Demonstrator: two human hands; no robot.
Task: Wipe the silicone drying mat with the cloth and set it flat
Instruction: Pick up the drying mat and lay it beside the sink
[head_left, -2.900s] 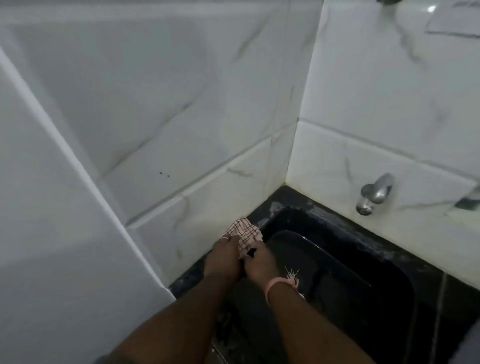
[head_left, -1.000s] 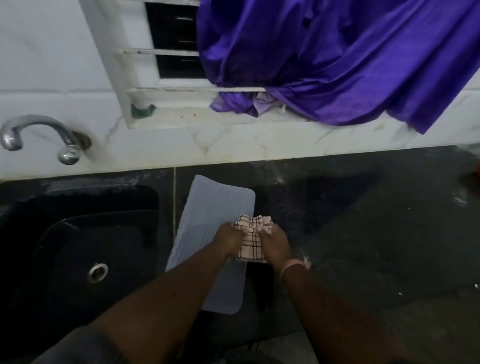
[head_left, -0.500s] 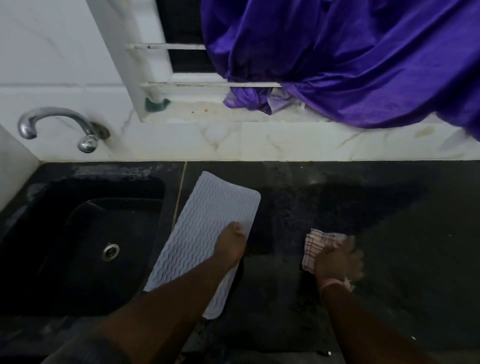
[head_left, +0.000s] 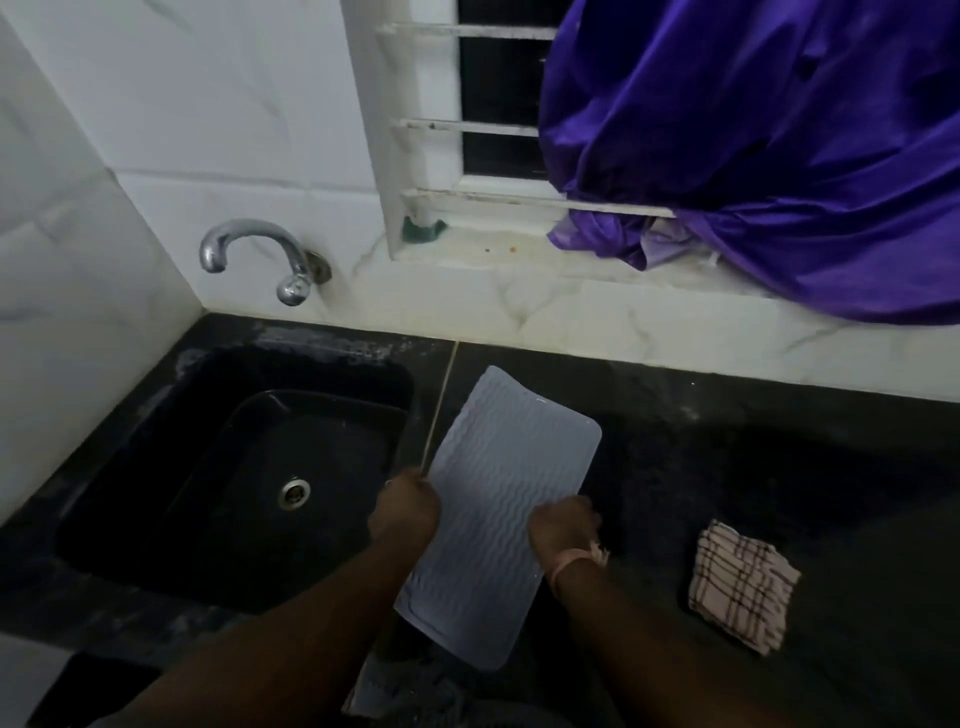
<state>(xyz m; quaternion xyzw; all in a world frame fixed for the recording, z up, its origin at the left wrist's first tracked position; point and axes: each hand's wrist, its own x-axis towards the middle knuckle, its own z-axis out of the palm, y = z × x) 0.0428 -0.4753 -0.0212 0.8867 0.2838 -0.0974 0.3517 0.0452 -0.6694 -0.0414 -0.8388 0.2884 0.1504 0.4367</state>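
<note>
Home kitchen, black sink (head_left: 156, 519) (wall tap (head_left: 249, 254)), dark stone counter (head_left: 779, 467), tiled walls (head_left: 234, 104)

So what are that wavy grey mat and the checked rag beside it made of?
The mat looks like matte grey silicone or soft rubber: moulded wavy ridges, rounded corners. The rag seems woven cotton, pale with dark checks, lying crumpled on the counter; the fibre can't be told for sure.

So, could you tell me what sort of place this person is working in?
Most likely a home kitchen: a dark sink set into a black stone counter, a wall tap on white tiles, and a ridged drying mat beside the basin.
</note>
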